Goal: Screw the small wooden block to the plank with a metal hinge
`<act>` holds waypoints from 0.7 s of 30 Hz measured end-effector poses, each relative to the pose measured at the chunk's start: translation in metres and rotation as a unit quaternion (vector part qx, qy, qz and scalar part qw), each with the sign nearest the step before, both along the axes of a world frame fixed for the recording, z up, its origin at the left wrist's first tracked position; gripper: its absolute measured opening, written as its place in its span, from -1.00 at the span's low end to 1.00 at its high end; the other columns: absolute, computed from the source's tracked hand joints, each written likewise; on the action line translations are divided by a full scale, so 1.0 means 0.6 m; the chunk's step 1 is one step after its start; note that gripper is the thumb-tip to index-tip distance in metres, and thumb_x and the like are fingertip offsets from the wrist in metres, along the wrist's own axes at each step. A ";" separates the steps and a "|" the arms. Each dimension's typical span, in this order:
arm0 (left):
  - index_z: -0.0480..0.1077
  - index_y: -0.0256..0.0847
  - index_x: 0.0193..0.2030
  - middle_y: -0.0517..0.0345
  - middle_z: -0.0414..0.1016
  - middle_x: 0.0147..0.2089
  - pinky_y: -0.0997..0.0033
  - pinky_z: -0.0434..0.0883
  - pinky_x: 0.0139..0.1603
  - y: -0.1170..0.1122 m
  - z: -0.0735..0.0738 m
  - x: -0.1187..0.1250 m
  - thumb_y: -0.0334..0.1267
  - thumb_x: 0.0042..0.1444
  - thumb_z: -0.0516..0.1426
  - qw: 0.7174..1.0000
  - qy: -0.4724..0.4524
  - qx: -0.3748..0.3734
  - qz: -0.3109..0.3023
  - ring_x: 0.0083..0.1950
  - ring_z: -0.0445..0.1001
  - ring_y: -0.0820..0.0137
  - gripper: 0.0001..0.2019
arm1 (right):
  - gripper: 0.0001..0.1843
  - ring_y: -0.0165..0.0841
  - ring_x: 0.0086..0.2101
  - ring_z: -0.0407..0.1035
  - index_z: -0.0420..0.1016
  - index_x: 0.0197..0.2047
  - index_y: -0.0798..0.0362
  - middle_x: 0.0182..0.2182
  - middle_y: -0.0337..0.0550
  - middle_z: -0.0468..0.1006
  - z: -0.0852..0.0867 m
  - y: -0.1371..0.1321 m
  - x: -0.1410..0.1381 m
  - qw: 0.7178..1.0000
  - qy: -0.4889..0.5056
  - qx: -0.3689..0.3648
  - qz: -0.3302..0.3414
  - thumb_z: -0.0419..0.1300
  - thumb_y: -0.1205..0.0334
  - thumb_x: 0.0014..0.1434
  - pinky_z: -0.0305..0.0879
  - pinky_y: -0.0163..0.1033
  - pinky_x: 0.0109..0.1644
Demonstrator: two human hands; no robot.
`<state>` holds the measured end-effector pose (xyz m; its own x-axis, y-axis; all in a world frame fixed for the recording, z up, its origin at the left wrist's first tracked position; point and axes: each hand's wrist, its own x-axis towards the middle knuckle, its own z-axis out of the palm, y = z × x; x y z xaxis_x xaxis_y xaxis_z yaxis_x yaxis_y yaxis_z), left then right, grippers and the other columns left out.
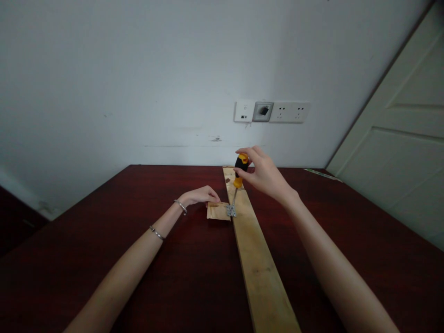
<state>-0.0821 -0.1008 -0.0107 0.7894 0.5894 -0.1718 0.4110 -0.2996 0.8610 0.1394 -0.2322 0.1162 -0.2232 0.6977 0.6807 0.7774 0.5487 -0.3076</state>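
A long pale wooden plank (262,268) lies lengthwise on the dark red table. Beside its left edge is a small wooden block (218,212), and a metal hinge (231,211) spans the two. My right hand (261,170) grips a screwdriver (241,163) with a yellow and black handle, thumb and fingers around it. The shaft points down, slightly tilted, and its tip meets the hinge's upper part on the plank. With fingers curled, my left hand (204,195) holds the block's far left corner; its fingertips are partly hidden. Any screw under the tip is too small to see.
The dark red table (166,286) reaches back to a white wall (156,83). Wall sockets (272,112) sit above its far edge. A pale panelled door (409,138) stands at the right, and a thin printed strip (322,175) lies at the table's far right edge.
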 end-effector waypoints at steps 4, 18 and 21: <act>0.61 -0.35 -0.31 0.04 0.54 -0.40 0.51 0.24 -0.38 -0.003 0.003 0.001 -0.27 -0.04 0.25 1.000 -0.002 -0.010 0.005 -0.45 0.34 0.52 -0.80 | -0.50 -0.20 -0.14 0.40 0.30 0.16 0.05 -0.06 0.00 0.42 0.001 -0.002 -0.001 1.000 -0.003 -0.002 0.016 0.13 0.33 0.13 0.43 -0.10 -0.13; 0.61 -0.35 -0.29 0.02 0.57 -0.36 0.51 0.25 -0.36 -0.003 0.001 -0.001 -0.29 -0.04 0.24 1.000 -0.002 -0.004 -0.005 -0.42 0.38 0.49 -0.80 | -0.55 -0.26 -0.28 0.41 0.34 0.13 0.01 -0.07 -0.03 0.45 0.004 0.003 0.002 1.000 -0.015 -0.004 -0.017 0.21 0.12 0.18 0.39 -0.10 -0.17; 0.61 -0.36 -0.29 0.04 0.56 -0.38 0.53 0.24 -0.37 -0.003 0.001 -0.001 -0.28 -0.05 0.24 1.000 -0.004 -0.007 -0.010 -0.43 0.37 0.50 -0.79 | -0.50 -0.20 -0.18 0.41 0.29 0.18 0.05 -0.01 0.02 0.44 0.002 0.004 0.002 1.000 -0.009 0.001 -0.005 0.17 0.22 0.17 0.41 -0.09 -0.16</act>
